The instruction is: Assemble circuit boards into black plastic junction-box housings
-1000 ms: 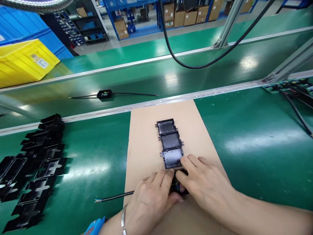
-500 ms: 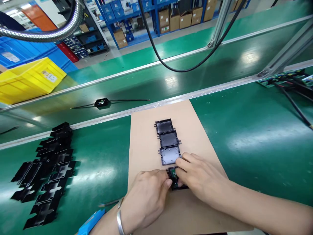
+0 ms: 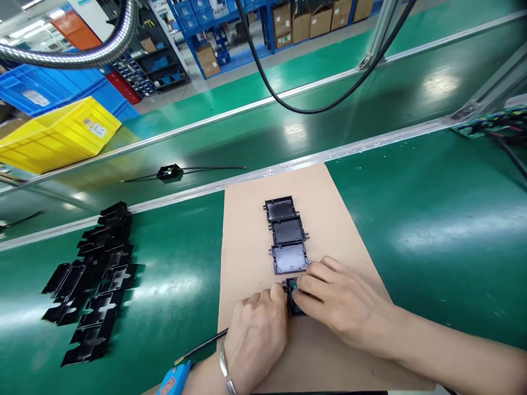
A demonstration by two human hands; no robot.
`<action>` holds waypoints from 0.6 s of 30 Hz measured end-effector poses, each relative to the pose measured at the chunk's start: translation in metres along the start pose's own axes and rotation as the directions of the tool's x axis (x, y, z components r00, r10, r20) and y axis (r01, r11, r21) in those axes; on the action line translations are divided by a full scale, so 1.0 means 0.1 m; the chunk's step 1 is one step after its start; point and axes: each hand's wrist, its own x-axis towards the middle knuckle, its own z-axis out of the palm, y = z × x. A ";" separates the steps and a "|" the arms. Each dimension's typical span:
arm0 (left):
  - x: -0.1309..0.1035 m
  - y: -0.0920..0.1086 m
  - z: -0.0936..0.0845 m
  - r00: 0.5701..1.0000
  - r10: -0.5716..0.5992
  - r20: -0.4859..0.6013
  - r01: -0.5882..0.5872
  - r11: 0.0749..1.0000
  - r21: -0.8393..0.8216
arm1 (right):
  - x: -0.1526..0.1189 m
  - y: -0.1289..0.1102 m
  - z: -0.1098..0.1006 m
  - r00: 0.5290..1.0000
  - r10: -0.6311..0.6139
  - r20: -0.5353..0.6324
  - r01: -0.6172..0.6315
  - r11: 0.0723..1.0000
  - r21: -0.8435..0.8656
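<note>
A black plastic case (image 3: 297, 311) with a green circuit board (image 3: 293, 285) inside lies on the cardboard, partly covered by my fingers. At its left end is my left hand (image 3: 259, 332), closed, its fingers curled round a black cable (image 3: 201, 346) whose stripped end sticks out to the left. My right hand (image 3: 340, 293) reaches over the case from the right, its bent fingers pressed together on the board, with the fingertips partly hidden. Just beyond, three open black cases (image 3: 290, 258) lie in a column.
The cardboard sheet (image 3: 242, 236) rests on a green bench (image 3: 177, 230). Several black case parts (image 3: 99, 302) are heaped at left. Past the metal rail (image 3: 313, 160) lies a cabled case (image 3: 169, 171). A yellow bin (image 3: 61, 134) stands far left; circuit boards (image 3: 489, 122) lie far right.
My left hand has turned and curled into a tighter fist beside the case, and more of the cable shows. My right fingers have shifted over the board. The view has moved slightly.
</note>
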 end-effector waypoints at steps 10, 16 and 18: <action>-0.01 -0.20 -0.06 0.923 0.125 -0.363 -0.213 0.953 -0.213 | 0.15 -0.11 0.03 0.984 -0.104 0.146 0.123 0.984 -0.131; -0.01 -0.34 0.14 0.801 0.204 -0.563 -0.401 0.881 -0.250 | -0.01 -0.18 0.07 0.989 0.149 0.025 -0.143 0.977 -0.157; 0.00 -0.33 0.18 0.767 0.240 -0.595 -0.441 0.871 -0.217 | 0.00 -0.30 0.16 0.987 0.160 0.006 -0.154 0.961 -0.230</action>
